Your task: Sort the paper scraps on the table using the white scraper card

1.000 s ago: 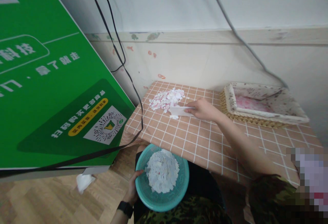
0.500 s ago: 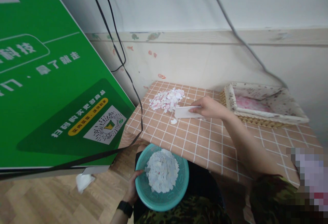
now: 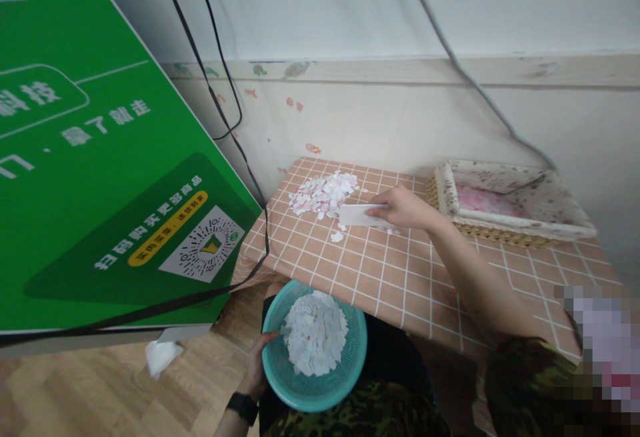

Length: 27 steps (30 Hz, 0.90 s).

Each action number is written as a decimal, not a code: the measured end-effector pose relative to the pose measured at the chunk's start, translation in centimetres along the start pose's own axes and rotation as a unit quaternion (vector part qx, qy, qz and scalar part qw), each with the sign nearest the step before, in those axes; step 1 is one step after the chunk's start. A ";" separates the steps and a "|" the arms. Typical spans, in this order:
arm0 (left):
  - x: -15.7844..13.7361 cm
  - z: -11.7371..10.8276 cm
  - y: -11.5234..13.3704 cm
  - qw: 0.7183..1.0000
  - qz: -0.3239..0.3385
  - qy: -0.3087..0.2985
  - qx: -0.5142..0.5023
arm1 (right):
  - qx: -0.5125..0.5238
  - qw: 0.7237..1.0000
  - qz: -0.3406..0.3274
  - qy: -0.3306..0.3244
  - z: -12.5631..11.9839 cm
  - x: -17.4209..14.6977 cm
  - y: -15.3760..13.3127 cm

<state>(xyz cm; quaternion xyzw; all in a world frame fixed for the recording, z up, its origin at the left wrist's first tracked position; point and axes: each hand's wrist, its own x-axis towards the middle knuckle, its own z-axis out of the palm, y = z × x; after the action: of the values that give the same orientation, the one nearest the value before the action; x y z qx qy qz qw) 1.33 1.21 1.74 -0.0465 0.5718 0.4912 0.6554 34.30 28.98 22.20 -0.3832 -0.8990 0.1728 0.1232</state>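
My left hand [image 3: 259, 361] grips the left rim of a teal plastic basket [image 3: 356, 363] on my lap, just under the table's front edge. Inside the basket is a heap of torn, pale grey-white paper scraps [image 3: 316, 333]. Out over the table, my right hand [image 3: 400, 209] pinches a flat white card [image 3: 357, 215], held low and on edge at the tabletop. Left of the card lies a pile of white and pinkish paper scraps [image 3: 324, 193]. A few loose scraps [image 3: 337, 237] lie in front of the card and beside my fingers.
A wicker basket [image 3: 525, 233] with a floral cloth lining and something pink inside stands at the table's right. The checked tablecloth [image 3: 400, 290] covers the table. At left rises a green sign panel [image 3: 100, 190], with a black strap [image 3: 267, 237] hanging across it. A white bag [image 3: 163, 357] lies on the floor.
The view has shifted very slightly. My right hand and the card stay nearly in place, while a small scrap now shows by the card's lower edge. My left hand keeps its hold.
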 end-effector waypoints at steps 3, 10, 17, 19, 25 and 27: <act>0.1 0.0 0.0 1.000 0.002 -0.004 0.000 | -0.010 1.000 -0.003 0.023 0.3 0.0 0.3; 0.1 0.0 -0.1 1.000 0.000 -0.002 -0.004 | 0.002 1.000 -0.004 0.008 -0.2 -0.3 0.3; 0.6 -0.5 -0.2 1.000 0.000 -0.003 -0.011 | -0.011 0.999 -0.007 0.036 0.2 -0.1 0.3; 0.6 -0.6 -0.2 1.000 -0.001 -0.014 -0.014 | -0.015 0.999 0.001 0.052 0.2 -0.1 0.5; 0.5 -0.6 -0.3 1.000 0.002 -0.019 -0.007 | -0.039 0.998 0.027 0.046 -0.1 -0.4 1.1; 0.6 -0.6 -0.3 1.000 0.007 -0.019 -0.007 | -0.047 0.997 0.034 0.040 -0.2 -0.5 1.2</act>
<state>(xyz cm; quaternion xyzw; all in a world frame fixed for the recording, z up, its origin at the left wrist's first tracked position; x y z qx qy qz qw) 1.05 1.01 0.92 -0.0371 0.5560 0.5008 0.6624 35.49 29.48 21.87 -0.4258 -0.8868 0.1185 0.1350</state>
